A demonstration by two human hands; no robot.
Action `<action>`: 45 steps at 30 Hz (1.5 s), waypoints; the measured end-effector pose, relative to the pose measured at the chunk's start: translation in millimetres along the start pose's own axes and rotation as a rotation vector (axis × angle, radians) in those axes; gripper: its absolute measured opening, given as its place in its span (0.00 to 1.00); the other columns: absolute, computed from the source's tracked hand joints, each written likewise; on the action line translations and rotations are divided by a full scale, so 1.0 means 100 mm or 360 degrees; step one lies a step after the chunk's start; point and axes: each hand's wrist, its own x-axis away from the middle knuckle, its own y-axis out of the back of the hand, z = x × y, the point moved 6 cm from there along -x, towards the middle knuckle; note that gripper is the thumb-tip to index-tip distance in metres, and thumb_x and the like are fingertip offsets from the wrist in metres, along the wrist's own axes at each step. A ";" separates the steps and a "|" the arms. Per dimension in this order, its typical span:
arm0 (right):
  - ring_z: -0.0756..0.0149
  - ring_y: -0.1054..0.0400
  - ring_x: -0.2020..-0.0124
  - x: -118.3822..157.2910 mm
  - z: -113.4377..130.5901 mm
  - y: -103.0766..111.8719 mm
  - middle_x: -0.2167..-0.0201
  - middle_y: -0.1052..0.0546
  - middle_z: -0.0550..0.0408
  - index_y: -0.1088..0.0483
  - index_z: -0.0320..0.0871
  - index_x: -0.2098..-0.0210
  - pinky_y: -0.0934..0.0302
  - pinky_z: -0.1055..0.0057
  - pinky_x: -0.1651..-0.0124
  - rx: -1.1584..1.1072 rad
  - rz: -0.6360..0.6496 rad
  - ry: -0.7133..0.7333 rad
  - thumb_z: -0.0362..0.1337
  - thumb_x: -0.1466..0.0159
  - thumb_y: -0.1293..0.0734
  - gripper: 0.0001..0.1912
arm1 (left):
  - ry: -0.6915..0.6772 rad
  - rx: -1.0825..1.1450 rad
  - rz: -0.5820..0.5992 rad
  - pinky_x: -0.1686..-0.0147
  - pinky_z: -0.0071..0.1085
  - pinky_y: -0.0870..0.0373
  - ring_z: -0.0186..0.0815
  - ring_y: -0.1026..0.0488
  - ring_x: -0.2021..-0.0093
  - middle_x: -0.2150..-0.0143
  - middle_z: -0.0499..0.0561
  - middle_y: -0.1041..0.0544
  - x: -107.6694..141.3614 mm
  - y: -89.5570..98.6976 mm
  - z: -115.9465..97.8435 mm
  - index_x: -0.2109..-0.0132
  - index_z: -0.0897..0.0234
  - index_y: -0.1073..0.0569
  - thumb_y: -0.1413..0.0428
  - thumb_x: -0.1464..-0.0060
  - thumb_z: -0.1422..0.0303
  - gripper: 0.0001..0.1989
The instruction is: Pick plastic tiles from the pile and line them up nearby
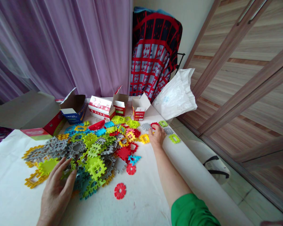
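Note:
A large heap of flat plastic waffle-style building pieces (94, 153) in grey, lime, yellow, red and teal covers the white-covered table (16, 175). My left hand (58, 191) lies on the heap's near edge, fingers spread, touching grey and teal pieces. My right hand (157, 135) is at the heap's far right, with its fingertips on a small red piece (154, 125). Whether they grip it is hidden. A yellow square piece (145, 138) lies just left of that hand. A red round piece (120, 191) lies alone near the front.
Several open cardboard boxes (101, 108) stand along the table's back edge, with a larger box (41, 116) at the left. A white plastic bag (175, 94) rises at the back right. A white roll (195, 175) runs along the right edge, above a tiled floor.

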 end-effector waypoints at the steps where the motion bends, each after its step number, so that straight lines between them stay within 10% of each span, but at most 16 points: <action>1: 0.53 0.32 0.48 0.00 -0.01 0.02 0.56 0.18 0.49 0.26 0.46 0.56 0.46 0.59 0.46 -0.0001 -0.0015 -0.0016 0.35 0.38 0.36 0.12 | 0.0000 0.0001 0.0003 0.32 0.50 0.35 0.53 0.34 0.31 0.33 0.55 0.29 0.00 0.00 0.00 0.44 0.56 0.25 0.47 0.44 0.44 0.29; 45: 0.57 0.31 0.52 0.01 0.09 -0.06 0.64 0.17 0.56 0.26 0.48 0.62 0.49 0.62 0.44 0.0024 0.0281 0.0125 0.28 0.40 0.39 0.13 | 0.0006 -0.0024 -0.0016 0.41 0.44 0.25 0.51 0.31 0.34 0.34 0.53 0.28 0.01 0.01 -0.05 0.44 0.55 0.25 0.47 0.43 0.46 0.27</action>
